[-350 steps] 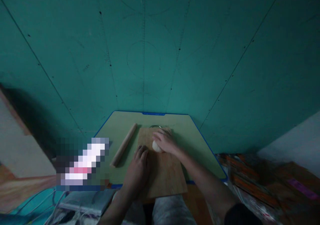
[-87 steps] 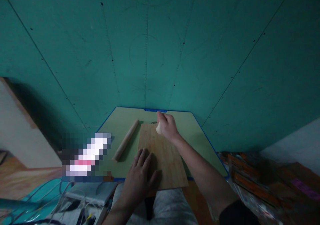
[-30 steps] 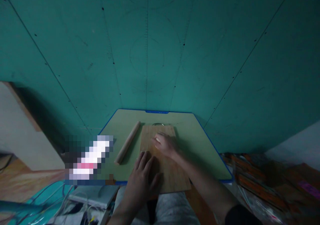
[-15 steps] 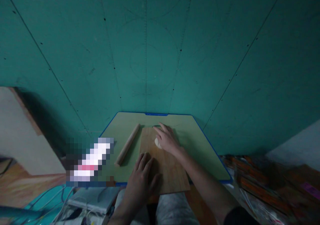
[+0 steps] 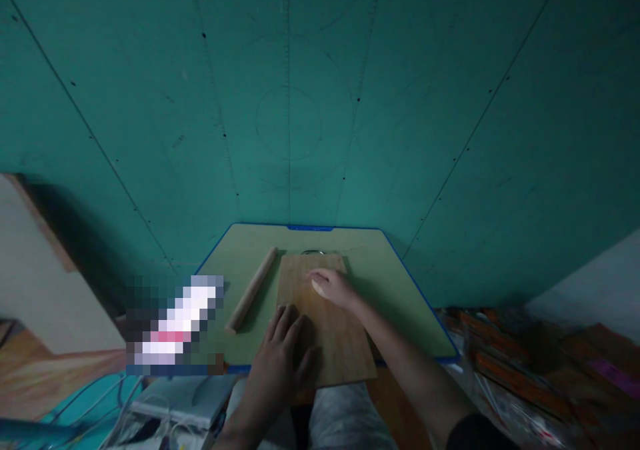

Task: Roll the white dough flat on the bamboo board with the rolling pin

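A wooden cutting board (image 5: 340, 357) with a metal ring at its far end lies on the pale table and juts past the near edge. On its far half is a small pale lump of dough (image 5: 317, 289), partly hidden under my right hand (image 5: 336, 287). The fingers of that hand are curled around the dough and press it to the wood. My left hand (image 5: 281, 350) rests on the board's near left side, fingers apart, with nothing in it. Left of the board, a wooden rolling pin (image 5: 253, 290) lies slanted on the table.
The small folding table (image 5: 395, 290) has a blue rim and stands against a green wall (image 5: 320, 137). A pixelated patch covers something bright at its left. Cables and a grey box (image 5: 183, 400) are low on the left; clutter in orange and clear wrapping (image 5: 520, 377) fills the lower right.
My right hand has come down and toward me, its stretched fingers now curled over the dough. The board's ring has come into sight. My left hand stays on the board.
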A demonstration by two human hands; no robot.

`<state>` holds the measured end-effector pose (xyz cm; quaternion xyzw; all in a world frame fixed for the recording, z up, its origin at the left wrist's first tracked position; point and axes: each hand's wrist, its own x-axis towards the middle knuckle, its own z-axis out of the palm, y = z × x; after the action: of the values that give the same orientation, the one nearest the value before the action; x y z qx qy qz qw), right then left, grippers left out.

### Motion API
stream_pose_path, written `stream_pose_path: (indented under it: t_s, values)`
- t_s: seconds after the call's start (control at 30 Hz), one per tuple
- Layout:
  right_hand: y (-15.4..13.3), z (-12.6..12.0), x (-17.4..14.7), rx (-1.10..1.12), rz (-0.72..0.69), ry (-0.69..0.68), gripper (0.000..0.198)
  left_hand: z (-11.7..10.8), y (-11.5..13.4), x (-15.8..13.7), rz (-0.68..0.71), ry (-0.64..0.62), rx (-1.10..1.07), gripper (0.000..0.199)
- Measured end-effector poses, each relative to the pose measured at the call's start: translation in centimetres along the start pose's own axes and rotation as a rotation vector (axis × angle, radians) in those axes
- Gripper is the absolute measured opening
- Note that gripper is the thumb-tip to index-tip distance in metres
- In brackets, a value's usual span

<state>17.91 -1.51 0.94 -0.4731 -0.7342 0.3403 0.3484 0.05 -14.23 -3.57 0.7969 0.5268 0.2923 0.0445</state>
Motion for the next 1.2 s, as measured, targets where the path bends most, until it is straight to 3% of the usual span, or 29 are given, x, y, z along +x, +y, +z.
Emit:
stream_pose_path:
  t_s: [0.07,0.17,0.23,0.3,0.37,0.5,0.6,0.83,1.0,1.2]
  values:
    - [-0.4,-0.7,0.3,0.078,0.021,-0.014,0.032,-0.2,0.0,0.1,-0.006,-0.016,0.023,0.046]
    - [-1.2,-1.8,0.4,0.368,0.060,-0.039,0.039,-1.3,0.2,1.4,-0.052,-0.063,0.041,0.041]
    - [-1.3,-2.3,0.1,0.468,0.072,0.041,0.039,-2.2,0.8,3.4,-0.085,-0.059,0.025,0.041]
    - [-0.7,-2.3,-0.2,0.371,0.075,0.209,0.036,-2.5,1.8,6.2,-0.061,-0.043,0.035,0.049]
    - [0.3,-1.8,-0.6,0.246,0.098,0.345,0.032,-1.9,3.0,9.3,-0.015,-0.110,0.112,0.052]
    - [1.9,-0.3,-1.5,0.148,0.131,0.398,0.028,0.2,4.6,13.2,0.072,-0.246,0.144,0.025]
    - [2.2,0.2,-1.9,0.105,0.139,0.423,0.030,0.8,4.1,13.0,0.108,-0.251,0.131,0.026]
    - [1.9,0.4,-1.9,0.067,0.117,0.401,0.025,-0.7,0.6,9.3,0.140,-0.212,0.089,0.023]
    - [2.0,0.3,-1.8,0.099,0.113,0.469,0.023,-0.5,1.9,11.0,0.183,-0.317,0.107,0.022]
    - [2.0,-0.4,-1.9,0.122,0.129,0.542,0.022,-0.8,3.0,13.0,0.127,-0.283,0.123,0.040]
